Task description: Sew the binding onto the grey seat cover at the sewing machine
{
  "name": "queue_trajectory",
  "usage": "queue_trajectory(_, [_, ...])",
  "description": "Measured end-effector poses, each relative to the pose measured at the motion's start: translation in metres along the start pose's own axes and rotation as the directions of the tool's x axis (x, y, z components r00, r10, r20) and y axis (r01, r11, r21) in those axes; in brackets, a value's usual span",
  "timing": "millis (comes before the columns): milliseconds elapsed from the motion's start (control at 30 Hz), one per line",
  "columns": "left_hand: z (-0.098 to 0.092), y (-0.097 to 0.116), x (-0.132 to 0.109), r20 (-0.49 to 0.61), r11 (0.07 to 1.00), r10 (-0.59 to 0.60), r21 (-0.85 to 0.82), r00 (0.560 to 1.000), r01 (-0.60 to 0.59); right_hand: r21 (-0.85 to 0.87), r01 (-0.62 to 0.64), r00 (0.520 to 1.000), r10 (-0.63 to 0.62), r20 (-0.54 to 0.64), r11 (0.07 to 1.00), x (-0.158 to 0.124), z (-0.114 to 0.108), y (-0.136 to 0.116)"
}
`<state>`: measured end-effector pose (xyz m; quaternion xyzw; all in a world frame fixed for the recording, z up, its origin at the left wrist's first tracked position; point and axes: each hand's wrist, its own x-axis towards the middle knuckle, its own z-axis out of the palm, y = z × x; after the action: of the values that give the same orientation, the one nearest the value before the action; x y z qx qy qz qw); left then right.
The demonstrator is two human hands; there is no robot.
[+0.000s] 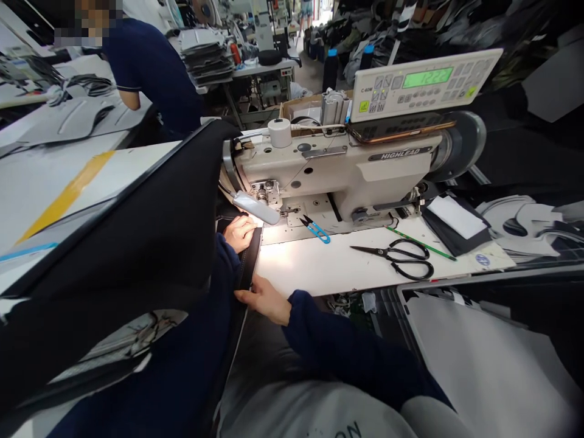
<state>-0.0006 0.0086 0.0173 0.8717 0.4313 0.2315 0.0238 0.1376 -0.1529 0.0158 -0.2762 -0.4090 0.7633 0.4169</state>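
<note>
A wide piece of black fabric [177, 231] drapes over the left side of the sewing machine [328, 170] and hangs down over my lap. Its narrow, stitched edge strip [250, 258] runs from the needle area toward me. Close to the needle, my left hand [239, 233] is closed on the fabric, fingers bunched together at the strip. Nearer to my body, my right hand [269, 299] pinches the strip's lower end between thumb and fingers. The machine's lamp [256, 208] lights the work area and partly hides the needle and presser foot.
Blue thread snips [316, 230], black scissors [396, 255] and a green pencil [424, 244] lie on the white table [310, 267]. A control panel [424, 85] tops the machine. Cut pieces [520, 222] lie at right. Another person [152, 73] works at back left.
</note>
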Motion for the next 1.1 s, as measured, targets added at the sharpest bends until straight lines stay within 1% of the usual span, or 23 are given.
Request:
queue_trajectory(33, [-0.001,0.000,0.000,-0.015,1.000,-0.011,-0.004,1.000,0.011,-0.071,0.046,0.992,-0.037,0.120,0.996,-0.006,-0.007,-0.008])
queue_trajectory(67, [-0.001,0.000,0.000,-0.028,1.000,-0.023,-0.008,0.999,0.023,-0.173,0.117,0.971,-0.077,0.225,0.978,-0.013,-0.013,-0.015])
queue_trajectory(100, [-0.001,0.000,-0.001,-0.038,0.999,-0.035,-0.013,0.999,0.035,-0.334,0.218,0.940,-0.106,0.323,0.917,-0.018,-0.018,-0.020])
queue_trajectory(133, [-0.001,0.000,-0.001,-0.047,0.999,-0.044,-0.017,0.998,0.043,-0.511,0.341,0.903,-0.124,0.411,0.789,-0.022,-0.022,-0.023])
queue_trajectory(167, [-0.001,-0.001,-0.001,-0.056,0.999,-0.051,-0.021,0.997,0.050,-0.670,0.452,0.869,-0.120,0.481,0.589,-0.023,-0.024,-0.023])
queue_trajectory(200, [0.000,-0.002,-0.001,-0.063,0.998,-0.053,-0.026,0.997,0.051,-0.770,0.531,0.840,-0.103,0.533,0.353,-0.022,-0.024,-0.021])
queue_trajectory(233, [0.001,-0.003,-0.001,-0.072,0.998,-0.050,-0.030,0.996,0.048,-0.810,0.568,0.823,-0.088,0.561,0.144,-0.018,-0.023,-0.016])
queue_trajectory(267, [0.002,-0.004,-0.001,-0.080,0.999,-0.043,-0.033,0.996,0.040,-0.824,0.567,0.821,-0.079,0.566,-0.007,-0.012,-0.021,-0.010])
queue_trajectory(300, [0.003,-0.005,-0.001,-0.088,0.999,-0.032,-0.036,0.996,0.029,-0.827,0.554,0.824,-0.074,0.561,-0.096,-0.005,-0.019,-0.004])
queue_trajectory(333, [0.004,-0.007,-0.001,-0.095,0.999,-0.018,-0.039,0.995,0.015,-0.831,0.539,0.830,-0.081,0.552,-0.137,0.002,-0.017,0.003])
queue_trajectory(400, [0.005,-0.009,-0.001,-0.100,0.999,0.013,-0.041,0.995,-0.018,-0.829,0.538,0.827,-0.095,0.554,-0.156,0.015,-0.016,0.012])
queue_trajectory(467, [0.004,-0.011,-0.001,-0.102,0.998,0.044,-0.041,0.994,-0.048,-0.807,0.565,0.806,-0.094,0.584,-0.169,0.021,-0.017,0.014])
queue_trajectory(567, [0.004,-0.013,-0.001,-0.110,0.996,0.078,-0.042,0.991,-0.083,-0.783,0.594,0.784,-0.083,0.615,-0.185,0.022,-0.020,0.011])
queue_trajectory(633, [0.004,-0.013,-0.002,-0.123,0.995,0.086,-0.040,0.989,-0.092,-0.781,0.595,0.784,-0.078,0.616,-0.191,0.020,-0.021,0.010])
queue_trajectory(767, [0.005,-0.011,-0.004,-0.144,0.996,0.076,-0.032,0.987,-0.081,-0.789,0.584,0.790,-0.085,0.607,-0.191,0.019,-0.020,0.010])
queue_trajectory(900, [0.002,-0.009,-0.004,-0.152,0.997,0.056,-0.041,0.987,-0.062,-0.775,0.600,0.782,-0.061,0.621,-0.201,0.020,-0.020,0.009])
queue_trajectory(1100, [-0.001,-0.014,-0.005,-0.160,0.997,-0.002,-0.082,0.987,-0.011,-0.761,0.610,0.775,-0.030,0.631,-0.221,0.022,-0.020,0.005])
